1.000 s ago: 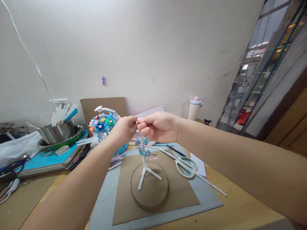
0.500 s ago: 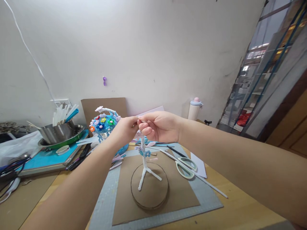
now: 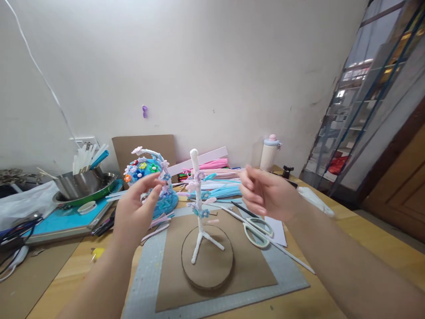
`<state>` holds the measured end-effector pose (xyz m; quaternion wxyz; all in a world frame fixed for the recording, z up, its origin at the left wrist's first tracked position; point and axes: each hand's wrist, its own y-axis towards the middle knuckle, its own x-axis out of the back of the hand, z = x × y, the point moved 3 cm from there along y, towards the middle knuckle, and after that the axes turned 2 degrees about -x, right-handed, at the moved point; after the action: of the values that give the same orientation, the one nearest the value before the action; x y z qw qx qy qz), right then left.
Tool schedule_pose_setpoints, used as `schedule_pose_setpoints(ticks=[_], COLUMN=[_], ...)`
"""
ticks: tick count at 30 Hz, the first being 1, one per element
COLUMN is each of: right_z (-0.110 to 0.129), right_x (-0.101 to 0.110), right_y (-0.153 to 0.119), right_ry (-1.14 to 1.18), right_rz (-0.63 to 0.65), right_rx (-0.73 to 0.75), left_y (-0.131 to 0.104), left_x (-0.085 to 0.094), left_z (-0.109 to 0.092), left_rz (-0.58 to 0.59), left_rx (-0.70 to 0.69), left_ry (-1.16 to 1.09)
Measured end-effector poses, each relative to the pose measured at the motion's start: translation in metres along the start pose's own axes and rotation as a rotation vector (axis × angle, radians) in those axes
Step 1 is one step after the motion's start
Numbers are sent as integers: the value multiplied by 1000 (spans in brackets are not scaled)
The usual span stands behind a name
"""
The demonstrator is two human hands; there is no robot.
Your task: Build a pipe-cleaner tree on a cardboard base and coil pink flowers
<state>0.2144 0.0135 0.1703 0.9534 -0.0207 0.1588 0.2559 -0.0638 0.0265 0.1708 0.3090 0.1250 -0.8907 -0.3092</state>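
Observation:
A white fuzzy stem (image 3: 198, 195) stands upright on splayed legs on a round cardboard disc (image 3: 212, 270), with pink and blue flowers and leaves along it. To its left is my left hand (image 3: 137, 206), fingers apart and nothing between them, in front of a blue ball with colourful flowers (image 3: 141, 170). My right hand (image 3: 265, 192) is raised to the right of the stem, fingers curled and thumb near the index finger; whether something small is in it cannot be made out. Neither hand touches the stem.
Scissors (image 3: 257, 232) lie right of the disc beside a long white rod (image 3: 292, 257). Behind are pink and blue pipe cleaners (image 3: 226, 190) and a white bottle (image 3: 268, 155). A metal bowl (image 3: 79, 184) stands at the left. Cardboard (image 3: 259, 274) lies on a grey mat (image 3: 295, 281).
My hands have moved apart from above the stem, left hand to the left and right hand to the right. The stem's top now shows. My left hand's fingers have opened.

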Motion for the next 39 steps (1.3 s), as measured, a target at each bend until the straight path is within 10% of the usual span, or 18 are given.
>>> schedule_pose_setpoints(ticks=[4, 11, 23, 39], right_z=[-68, -150, -163, -170], right_x=[47, 50, 19, 4], right_y=[1, 18, 2, 15], right_ry=[-173, -446, -1431, -1513], right_rz=[-373, -459, -137, -88], right_rx=[127, 120, 191, 109], left_y=[-47, -85, -130, -133], left_x=[-16, -60, -81, -104], left_z=[48, 68, 61, 65], left_rz=[152, 360, 610, 605], left_rx=[204, 138, -110, -213], left_ry=[-1, 66, 542, 588])
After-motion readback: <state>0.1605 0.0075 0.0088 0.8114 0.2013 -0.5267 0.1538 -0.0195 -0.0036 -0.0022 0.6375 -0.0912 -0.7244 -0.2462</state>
